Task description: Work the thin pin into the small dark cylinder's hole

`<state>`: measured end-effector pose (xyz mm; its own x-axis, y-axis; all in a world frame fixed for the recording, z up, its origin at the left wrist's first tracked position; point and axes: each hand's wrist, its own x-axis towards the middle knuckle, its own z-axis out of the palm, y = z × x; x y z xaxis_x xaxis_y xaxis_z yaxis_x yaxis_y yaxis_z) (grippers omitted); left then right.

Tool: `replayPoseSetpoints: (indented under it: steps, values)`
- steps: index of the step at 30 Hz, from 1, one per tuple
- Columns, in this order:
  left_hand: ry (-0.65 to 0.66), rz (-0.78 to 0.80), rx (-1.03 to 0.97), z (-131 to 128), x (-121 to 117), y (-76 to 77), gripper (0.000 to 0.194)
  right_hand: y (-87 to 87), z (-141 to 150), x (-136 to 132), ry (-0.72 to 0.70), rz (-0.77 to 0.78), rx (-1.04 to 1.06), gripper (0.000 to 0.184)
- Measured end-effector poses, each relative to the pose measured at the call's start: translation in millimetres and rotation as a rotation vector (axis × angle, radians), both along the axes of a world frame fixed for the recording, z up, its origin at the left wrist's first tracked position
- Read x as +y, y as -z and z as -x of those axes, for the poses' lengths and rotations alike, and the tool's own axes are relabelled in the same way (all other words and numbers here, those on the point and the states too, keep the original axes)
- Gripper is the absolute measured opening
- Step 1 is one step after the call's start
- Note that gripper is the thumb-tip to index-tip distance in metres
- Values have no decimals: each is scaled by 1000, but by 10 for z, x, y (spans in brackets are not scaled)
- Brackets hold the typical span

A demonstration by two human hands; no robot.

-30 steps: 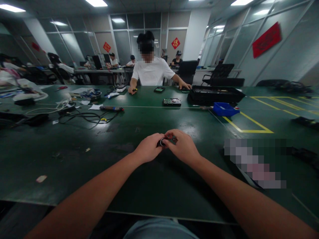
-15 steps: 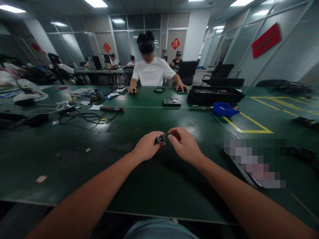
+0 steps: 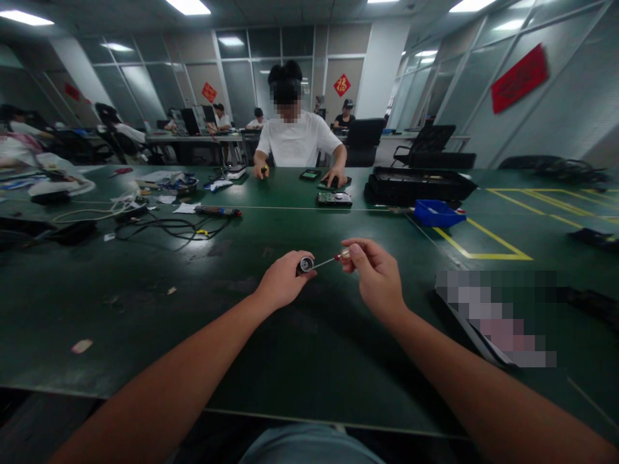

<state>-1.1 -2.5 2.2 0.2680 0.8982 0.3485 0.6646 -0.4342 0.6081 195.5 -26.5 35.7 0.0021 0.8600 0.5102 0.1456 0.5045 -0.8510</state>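
My left hand is wrapped round a dark cylindrical part with a silver rim. Its round open end faces me and shows small details inside, too small to name. In my right hand is a screwdriver with a clear and red handle, pinched between thumb and fingers. The thin metal shaft points left and down, and its tip is at the rim of the cylindrical part. Whether the tip touches the rim or lies inside it, I cannot tell. Both hands are above the green table.
Across the table a person in a white shirt handles small items near a circuit-board device. A black case and a blue tray stand at the right. Black cables and a pen-like tool lie left; a blurred-out flat object lies right.
My right hand has moved right and turned, bringing the screwdriver's shaft into view. The cylindrical part has shifted slightly left. The person opposite has moved a hand toward the circuit-board device.
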Motion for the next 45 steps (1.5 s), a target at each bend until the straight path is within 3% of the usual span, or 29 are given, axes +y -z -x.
replayPoseSetpoints:
  steps: [4, 10, 20, 27, 32, 45]
  values:
    - [8, 7, 3, -2, 1, -8, 24, 39, 12, 21, 10, 6, 23, 22]
    - [10, 14, -2, -3, -9, -16, 24, 93, 6, 31, 68, -11, -106, 25]
    - [8, 5, 5, 6, -11, -37, 23, 38, 0, 13, 154, -24, -174, 27]
    - [4, 16, -2, 6, -12, -28, 25, -60, -3, -49, 228, -120, -365, 24]
    - [12, 22, 3, 12, -12, -24, 27, -44, -12, -46, 296, -169, -438, 33]
    - [29, 24, -3, 17, -7, -15, 27, -22, -10, -62, 207, -243, -485, 25]
